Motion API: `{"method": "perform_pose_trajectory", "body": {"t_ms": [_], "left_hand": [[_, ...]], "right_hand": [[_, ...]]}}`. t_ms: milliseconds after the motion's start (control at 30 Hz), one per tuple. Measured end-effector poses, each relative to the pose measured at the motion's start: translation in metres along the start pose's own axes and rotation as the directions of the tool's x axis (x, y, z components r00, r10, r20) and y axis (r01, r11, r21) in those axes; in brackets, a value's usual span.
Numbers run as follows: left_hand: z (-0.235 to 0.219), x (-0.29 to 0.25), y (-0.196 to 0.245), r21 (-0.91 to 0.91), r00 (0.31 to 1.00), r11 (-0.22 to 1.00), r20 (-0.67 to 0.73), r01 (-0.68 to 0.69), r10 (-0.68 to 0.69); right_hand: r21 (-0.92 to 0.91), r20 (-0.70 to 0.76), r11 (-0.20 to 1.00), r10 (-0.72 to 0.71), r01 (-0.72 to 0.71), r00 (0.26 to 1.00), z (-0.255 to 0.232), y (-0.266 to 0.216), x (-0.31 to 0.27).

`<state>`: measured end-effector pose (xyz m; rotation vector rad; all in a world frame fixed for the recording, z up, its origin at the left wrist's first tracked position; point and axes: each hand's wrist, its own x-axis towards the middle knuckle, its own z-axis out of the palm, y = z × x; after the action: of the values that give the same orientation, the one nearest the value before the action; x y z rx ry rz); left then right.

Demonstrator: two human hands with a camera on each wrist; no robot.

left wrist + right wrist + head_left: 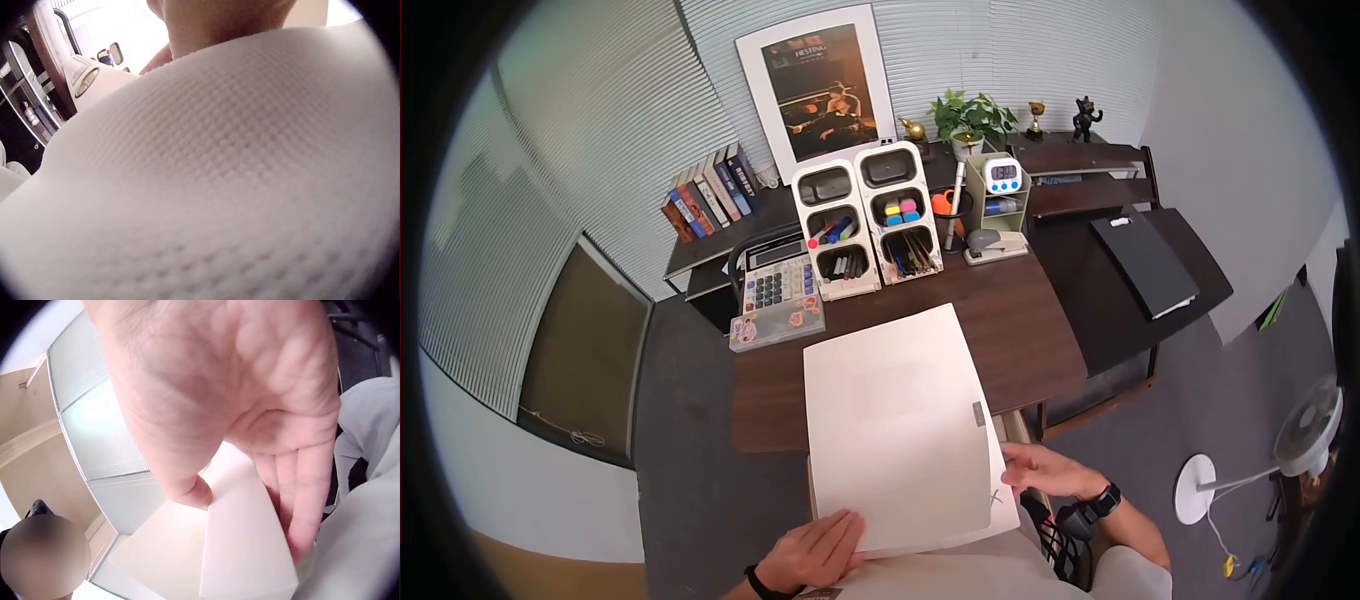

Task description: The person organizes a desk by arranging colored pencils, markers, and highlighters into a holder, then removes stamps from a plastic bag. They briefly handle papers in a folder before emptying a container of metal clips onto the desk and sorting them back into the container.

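A large white file box (895,410) lies lengthwise in front of the person, its near end close to the shirt and its far end over the desk. A grey tab (978,414) sits at the cover's right edge. At the near left corner, the left hand (815,550) holds the box, fingers laid over the cover. The right hand (1045,470) grips the right side; in the right wrist view its thumb (197,494) and fingers (303,500) straddle the white side wall. Shirt fabric fills most of the left wrist view.
Behind the box on the brown desk (1020,330) stand a white pen organizer (865,220), a calculator (775,285), a clear case (778,323) and a stapler (995,247). A black folder (1145,265) lies on the right-hand surface. A white fan (1305,430) stands at the right.
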<state>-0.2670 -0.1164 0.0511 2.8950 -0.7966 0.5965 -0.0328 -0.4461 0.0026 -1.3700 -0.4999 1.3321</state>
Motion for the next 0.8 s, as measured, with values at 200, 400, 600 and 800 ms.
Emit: {"method": "perform_pose_trajectory", "body": {"t_ms": [200, 400, 600, 800], "left_hand": [[-0.010, -0.005, -0.004, -0.035, 0.999, 0.999, -0.044, -0.002, 0.000], [0.015, -0.064, -0.001, -0.215, 0.685, 0.829, -0.477, 0.517, -0.551], [0.051, -0.120, -0.017, -0.705, 0.099, 0.591, -0.606, 0.391, -0.789], [-0.025, -0.077, -0.033, -0.456, 0.039, 0.533, -0.733, 0.713, -0.679]], "right_hand": [[-0.045, -0.015, 0.998, -0.039, 0.038, 0.999, -0.004, 0.012, 0.002], [0.033, -0.187, 0.999, -0.022, 0.028, 0.982, -0.016, 0.018, -0.005], [-0.053, -0.155, 0.998, 0.005, -0.014, 0.988, -0.008, 0.004, -0.005], [-0.009, -0.207, 1.000, 0.026, -0.029, 0.978, -0.007, 0.006, -0.006]]}}
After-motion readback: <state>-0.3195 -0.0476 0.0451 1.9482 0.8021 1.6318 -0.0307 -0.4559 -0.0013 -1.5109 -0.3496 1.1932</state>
